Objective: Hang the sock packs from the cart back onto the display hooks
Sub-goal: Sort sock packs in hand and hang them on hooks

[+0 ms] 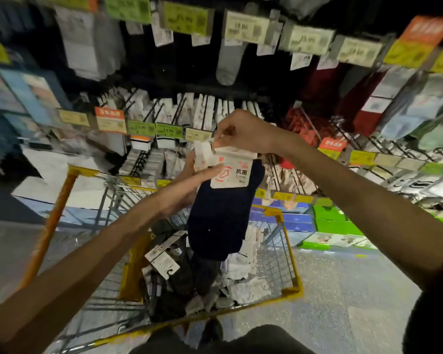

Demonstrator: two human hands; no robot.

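Soft navy sock pack (220,213), stiff white card header (232,176) pinched at its top corner by fingertips of the right hand (243,134); left hand (187,186) gripping lower, thumb flat across the card. Beside that thumb, a red sock outline and "抗菌" (smaller print blurred). Below the fingers, yellow-rimmed wire cart (290,291); beyond them, thin metal display hooks (180,111).

Two grips: left grip (189,181), right grip (241,134). One navy sock pack (223,213) held up. One cart (289,292); its heaped packs (241,269) are too jumbled to count. At least three orange signs (110,116).
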